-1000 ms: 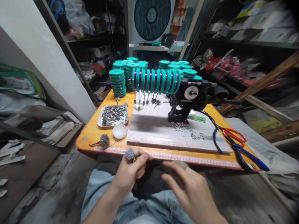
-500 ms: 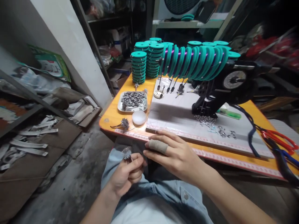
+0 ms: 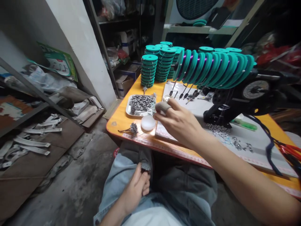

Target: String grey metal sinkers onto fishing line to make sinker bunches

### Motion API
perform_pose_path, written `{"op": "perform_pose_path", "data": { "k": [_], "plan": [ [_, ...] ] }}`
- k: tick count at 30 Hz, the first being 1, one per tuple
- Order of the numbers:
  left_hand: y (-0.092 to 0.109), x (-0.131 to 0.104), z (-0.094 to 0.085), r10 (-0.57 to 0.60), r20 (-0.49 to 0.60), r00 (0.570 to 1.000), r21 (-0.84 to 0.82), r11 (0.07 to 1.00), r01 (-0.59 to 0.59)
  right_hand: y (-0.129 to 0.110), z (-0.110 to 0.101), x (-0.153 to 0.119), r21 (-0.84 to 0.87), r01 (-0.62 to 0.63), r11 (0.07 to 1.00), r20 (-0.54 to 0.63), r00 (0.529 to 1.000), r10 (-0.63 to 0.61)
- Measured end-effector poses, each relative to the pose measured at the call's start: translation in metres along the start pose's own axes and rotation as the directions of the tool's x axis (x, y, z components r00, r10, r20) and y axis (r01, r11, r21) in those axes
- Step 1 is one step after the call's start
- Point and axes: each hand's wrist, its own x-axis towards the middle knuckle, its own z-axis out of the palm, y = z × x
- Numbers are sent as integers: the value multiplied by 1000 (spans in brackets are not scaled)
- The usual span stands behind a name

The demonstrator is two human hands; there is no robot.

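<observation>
Low over my lap, my left hand (image 3: 137,185) is closed around a small bundle of grey-headed stems (image 3: 145,165), its bristly top showing above the fingers. My right hand (image 3: 177,117) reaches over the table's front edge, fingers loosely bent and apart, one wrapped in a beige bandage. Its fingertips hover by the right edge of a white tray (image 3: 128,110) heaped with small grey metal pieces (image 3: 142,103). I see nothing held in it, though its underside is hidden. Just below the fingertips sits a round whitish lid or dish (image 3: 148,122). A similar bundle (image 3: 134,128) lies left of it.
A black machine (image 3: 218,116) carrying a row of teal spools (image 3: 211,69) stands on the grey board (image 3: 197,110). Stacked teal spools (image 3: 149,70) rise behind the tray. Small metal bits (image 3: 238,144) lie on the board, with red-handled pliers (image 3: 290,150) at the right.
My right hand has left my left hand's side and moved up and forward to the tray. My left hand, still holding the bundle, is lower and further right. The view has shifted.
</observation>
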Motion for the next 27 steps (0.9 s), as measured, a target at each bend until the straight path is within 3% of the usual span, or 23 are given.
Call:
{"op": "perform_pose_path", "data": {
  "k": [4,7,11,14,18,21,23,27],
  "plan": [
    [6,-5,-1,193,25,981,261,946,-193,-8,17,14,6,80,997,93,992,-80],
    [16,-9,-1,238,62,969,278,929,-246,-11,21,15,29,95,995,110,989,-98],
    [24,-11,-2,285,39,958,164,944,-288,-5,14,5,40,18,999,81,996,-21],
    [27,-10,0,338,12,941,32,940,-339,-4,2,-9,199,-138,970,11,990,139],
    [36,-8,14,364,-57,930,-203,908,-368,-19,-19,-28,555,-290,779,-20,932,362],
    [47,-8,28,378,-24,926,-312,877,-366,-42,-32,-39,686,-347,639,41,896,442],
    [54,-9,37,358,21,934,-380,867,-324,-58,-36,-45,687,-346,639,26,891,453],
    [63,-17,49,296,119,948,-490,848,-203,-79,-34,-57,505,-319,802,-101,901,422]
  ]
}}
